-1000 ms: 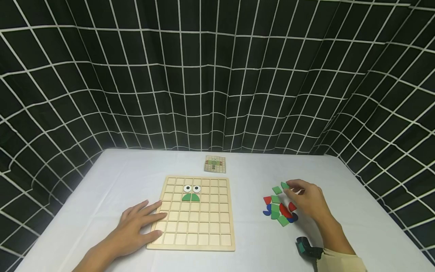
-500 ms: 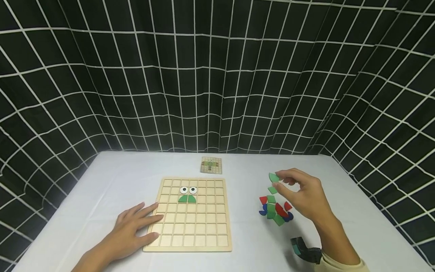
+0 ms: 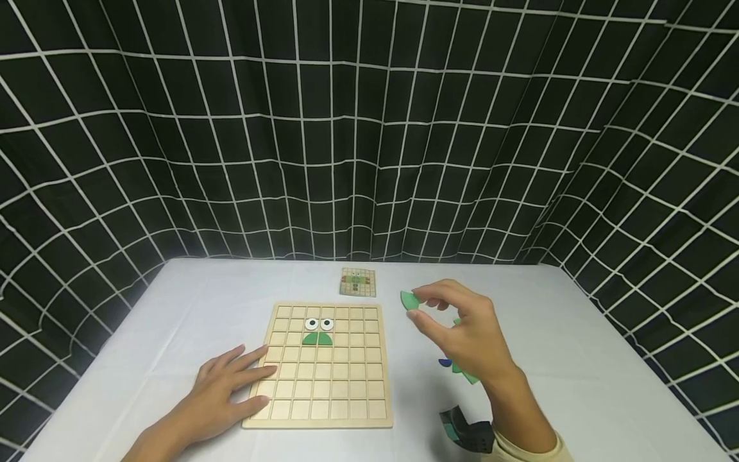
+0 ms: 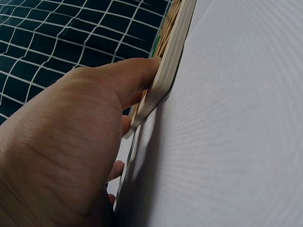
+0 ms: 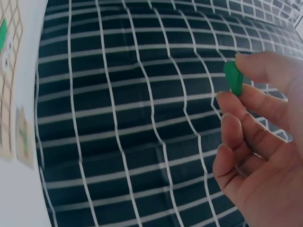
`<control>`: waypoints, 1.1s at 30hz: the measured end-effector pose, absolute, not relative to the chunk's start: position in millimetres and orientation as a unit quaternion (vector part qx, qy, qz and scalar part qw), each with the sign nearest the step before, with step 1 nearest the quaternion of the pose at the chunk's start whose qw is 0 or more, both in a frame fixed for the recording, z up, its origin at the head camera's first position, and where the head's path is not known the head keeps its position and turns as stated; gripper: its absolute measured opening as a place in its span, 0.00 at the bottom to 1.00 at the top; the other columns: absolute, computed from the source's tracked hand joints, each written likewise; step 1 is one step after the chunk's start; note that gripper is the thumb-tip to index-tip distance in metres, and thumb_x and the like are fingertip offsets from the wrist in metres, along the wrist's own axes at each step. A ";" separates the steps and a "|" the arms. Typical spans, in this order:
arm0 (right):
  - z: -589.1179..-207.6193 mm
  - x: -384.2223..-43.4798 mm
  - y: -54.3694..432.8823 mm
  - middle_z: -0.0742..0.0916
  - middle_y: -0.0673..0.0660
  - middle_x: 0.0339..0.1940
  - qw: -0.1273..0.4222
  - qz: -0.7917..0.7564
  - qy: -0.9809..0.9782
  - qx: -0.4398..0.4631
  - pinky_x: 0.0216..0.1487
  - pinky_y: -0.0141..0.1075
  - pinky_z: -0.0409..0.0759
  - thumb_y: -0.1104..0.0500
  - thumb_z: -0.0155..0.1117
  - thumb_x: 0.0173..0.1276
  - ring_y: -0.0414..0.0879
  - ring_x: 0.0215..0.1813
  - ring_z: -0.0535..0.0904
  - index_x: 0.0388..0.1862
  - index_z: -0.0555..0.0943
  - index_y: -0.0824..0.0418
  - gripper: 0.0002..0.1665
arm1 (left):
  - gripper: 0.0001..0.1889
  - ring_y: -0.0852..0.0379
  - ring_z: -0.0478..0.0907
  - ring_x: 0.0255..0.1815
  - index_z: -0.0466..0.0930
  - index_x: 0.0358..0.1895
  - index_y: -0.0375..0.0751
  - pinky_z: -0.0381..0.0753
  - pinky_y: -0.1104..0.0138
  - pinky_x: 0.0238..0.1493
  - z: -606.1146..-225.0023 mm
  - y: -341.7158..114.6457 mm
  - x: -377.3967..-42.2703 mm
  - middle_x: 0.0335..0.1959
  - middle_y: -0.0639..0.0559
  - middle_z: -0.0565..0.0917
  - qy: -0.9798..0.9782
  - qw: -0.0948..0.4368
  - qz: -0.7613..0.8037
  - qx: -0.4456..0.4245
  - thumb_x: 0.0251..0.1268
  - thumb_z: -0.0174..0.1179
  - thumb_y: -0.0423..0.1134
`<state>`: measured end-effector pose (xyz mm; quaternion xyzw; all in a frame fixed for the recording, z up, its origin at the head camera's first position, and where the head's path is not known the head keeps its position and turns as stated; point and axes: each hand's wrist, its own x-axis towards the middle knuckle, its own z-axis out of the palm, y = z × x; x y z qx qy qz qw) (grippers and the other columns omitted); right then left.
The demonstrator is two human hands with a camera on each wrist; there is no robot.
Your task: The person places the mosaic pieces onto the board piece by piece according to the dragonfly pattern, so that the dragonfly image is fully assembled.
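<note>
My right hand (image 3: 462, 324) pinches a green quarter-circle piece (image 3: 409, 300) between thumb and fingers, in the air right of the wooden grid board (image 3: 355, 372). The right wrist view shows the same green piece (image 5: 233, 77) at the fingertips. My left hand (image 3: 222, 391) lies spread with its fingertips resting on the board's left edge; in the left wrist view, the thumb touches the board's rim (image 4: 171, 66). Two round eye pieces (image 3: 319, 324) sit side by side in the board's upper part. Directly below them are two green quarter-circle pieces (image 3: 317, 338).
A small pattern card (image 3: 358, 282) lies on the white table (image 3: 231, 289) behind the board. Green and blue loose pieces (image 3: 445, 362) show partly past my right hand, which hides the others. A dark curtain with white grid lines (image 3: 323, 160) surrounds the table.
My right hand has lifted the green quarter-circle piece from the loose pile and carried it left toward the board. The left hand has stayed on the board's edge.
</note>
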<state>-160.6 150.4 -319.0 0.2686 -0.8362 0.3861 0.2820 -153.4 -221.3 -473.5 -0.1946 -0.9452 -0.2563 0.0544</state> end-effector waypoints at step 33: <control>-383.5 -192.8 30.1 0.86 0.47 0.33 0.167 0.466 -0.833 0.246 0.40 0.38 0.77 0.58 0.70 0.55 0.44 0.39 0.79 0.39 0.84 0.55 0.11 | 0.21 0.39 0.57 0.69 0.77 0.53 0.69 0.49 0.41 0.61 -473.9 -221.1 -154.0 0.67 0.58 0.69 -0.943 0.065 -0.255 -0.205 0.55 0.60 0.61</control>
